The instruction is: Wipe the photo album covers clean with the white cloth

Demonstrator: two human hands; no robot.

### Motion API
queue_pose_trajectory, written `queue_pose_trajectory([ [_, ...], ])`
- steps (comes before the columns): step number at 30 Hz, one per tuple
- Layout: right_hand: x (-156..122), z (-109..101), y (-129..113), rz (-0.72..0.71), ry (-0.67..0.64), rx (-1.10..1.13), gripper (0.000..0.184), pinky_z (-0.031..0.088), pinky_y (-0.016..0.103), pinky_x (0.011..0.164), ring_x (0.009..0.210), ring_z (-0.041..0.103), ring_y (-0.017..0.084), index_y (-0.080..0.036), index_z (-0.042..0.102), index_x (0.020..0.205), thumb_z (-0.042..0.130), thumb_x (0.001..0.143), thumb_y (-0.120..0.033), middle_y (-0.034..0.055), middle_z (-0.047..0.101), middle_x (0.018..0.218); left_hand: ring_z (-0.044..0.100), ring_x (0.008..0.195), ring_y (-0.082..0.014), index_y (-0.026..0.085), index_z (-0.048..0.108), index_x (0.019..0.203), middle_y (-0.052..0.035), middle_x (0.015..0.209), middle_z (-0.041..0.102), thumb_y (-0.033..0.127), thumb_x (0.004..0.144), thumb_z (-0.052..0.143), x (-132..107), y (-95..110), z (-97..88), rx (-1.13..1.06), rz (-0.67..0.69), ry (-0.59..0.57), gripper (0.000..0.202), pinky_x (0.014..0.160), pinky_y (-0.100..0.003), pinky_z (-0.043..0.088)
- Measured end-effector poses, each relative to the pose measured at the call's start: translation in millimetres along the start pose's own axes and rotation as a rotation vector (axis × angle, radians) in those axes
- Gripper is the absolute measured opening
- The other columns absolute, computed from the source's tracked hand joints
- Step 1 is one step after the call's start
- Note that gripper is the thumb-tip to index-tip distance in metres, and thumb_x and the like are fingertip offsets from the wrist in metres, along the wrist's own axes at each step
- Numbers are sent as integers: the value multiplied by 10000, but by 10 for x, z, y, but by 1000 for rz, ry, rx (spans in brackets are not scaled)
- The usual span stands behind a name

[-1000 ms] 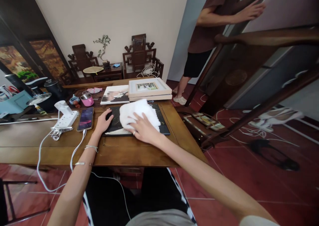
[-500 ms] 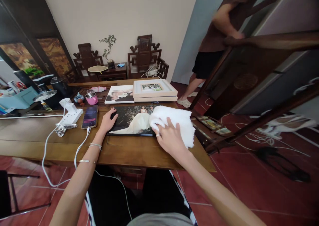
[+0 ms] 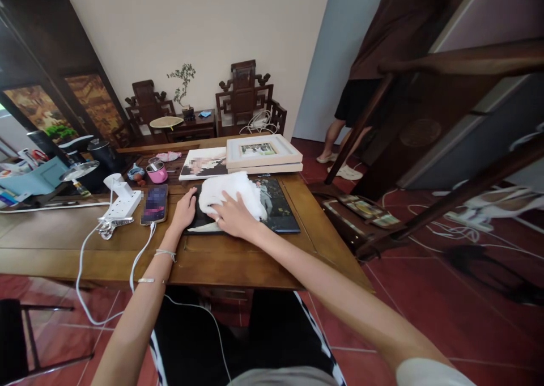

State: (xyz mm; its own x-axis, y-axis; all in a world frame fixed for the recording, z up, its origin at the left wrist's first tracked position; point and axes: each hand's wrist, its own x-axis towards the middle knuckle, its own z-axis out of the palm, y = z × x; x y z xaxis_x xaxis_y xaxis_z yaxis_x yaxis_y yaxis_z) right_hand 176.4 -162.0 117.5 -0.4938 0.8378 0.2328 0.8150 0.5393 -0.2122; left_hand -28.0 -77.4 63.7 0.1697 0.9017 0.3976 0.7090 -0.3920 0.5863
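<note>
A dark wedding photo panel (image 3: pixel 283 207) lies flat on the wooden table in front of me. My left hand (image 3: pixel 185 209) holds its left edge, fingers together along the upper left corner. Bunched on the left and middle of the panel is a white towel (image 3: pixel 232 190), which hides much of the picture. My right hand (image 3: pixel 233 213) grips the towel from above, pressing it down with fingers partly spread. The picture's right part shows, with a standing figure in light clothes.
Behind the panel lie a white photo print (image 3: pixel 204 162) and stacked framed pictures (image 3: pixel 263 151). To the left are a phone (image 3: pixel 154 204), a power strip (image 3: pixel 123 204) with cables, and a pink cup (image 3: pixel 157 172). Another person (image 3: pixel 361 97) stands beyond a dark wooden chair (image 3: pixel 459 66) at right.
My right hand has slid the towel leftward across the panel, uncovering its right side. My left hand stays at the left edge. The other person has shifted and turned at right.
</note>
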Motion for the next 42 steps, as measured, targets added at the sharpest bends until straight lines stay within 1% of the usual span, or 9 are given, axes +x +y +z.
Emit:
queue_pose_trajectory([
  [6,299,22,187,77,36,-5,437,257,547,1117,1402,362,294,-197,583,1326,341,999,-357,143,580,1390,520,1322,-258,181,560,1327,-103,1400,576,216,902,483,-12,2,-29,5,8,-11,434,1144,-454,364],
  [10,25,-85,564,149,54,-24,411,288,470,1112,1363,428,265,-207,603,1297,341,1001,-316,101,560,1423,525,1318,-260,159,567,1318,-122,1398,575,213,906,477,-19,6,-35,-6,3,-3,426,1146,-448,362],
  [16,-429,-226,1065,302,96,-88,433,312,545,1073,1345,443,346,-83,585,1301,336,987,-246,215,529,1421,532,1312,-242,183,579,1301,-96,1390,587,193,904,482,-19,24,-17,-34,-8,15,409,1148,-434,368],
  [19,-541,-196,823,230,64,-86,408,256,639,1081,1405,343,383,-88,639,1240,375,966,-233,217,587,1354,524,1320,-238,188,586,1293,-85,1388,590,177,901,479,-19,36,-11,-44,-12,20,406,1159,-433,355],
  [23,-709,-135,179,13,-4,-24,353,208,631,1138,1451,275,325,-263,680,1205,423,966,-292,42,514,1471,516,1328,-239,198,595,1281,-75,1378,599,166,894,483,-19,40,-10,-54,-18,22,405,1162,-439,352],
  [26,-758,-125,-122,-97,-82,57,343,189,623,1162,1465,250,319,-275,684,1201,435,967,-304,11,488,1491,511,1332,-237,202,599,1277,-72,1375,602,153,889,478,-18,39,-9,-61,-29,20,410,1166,-440,347],
  [32,-218,-104,47,23,-57,62,426,197,707,1109,1453,236,395,-170,581,1336,361,994,-296,121,448,1514,487,1353,-232,181,602,1271,-83,1388,590,148,884,478,-20,52,-11,-105,-48,13,408,1173,-425,332],
  [37,409,-17,162,43,-54,71,414,205,785,1045,1463,169,428,-221,562,1343,370,987,-307,80,278,1607,498,1343,-240,183,556,1328,-91,1400,579,336,975,432,-15,91,-35,-196,-53,34,404,1162,-417,339],
  [42,328,-3,-63,-79,-73,74,402,130,800,1061,1465,177,410,-237,566,1339,410,972,-280,61,407,1547,506,1338,-212,161,305,1499,-133,1488,476,513,1028,89,-9,120,-42,-329,-29,58,627,1088,-364,434],
])
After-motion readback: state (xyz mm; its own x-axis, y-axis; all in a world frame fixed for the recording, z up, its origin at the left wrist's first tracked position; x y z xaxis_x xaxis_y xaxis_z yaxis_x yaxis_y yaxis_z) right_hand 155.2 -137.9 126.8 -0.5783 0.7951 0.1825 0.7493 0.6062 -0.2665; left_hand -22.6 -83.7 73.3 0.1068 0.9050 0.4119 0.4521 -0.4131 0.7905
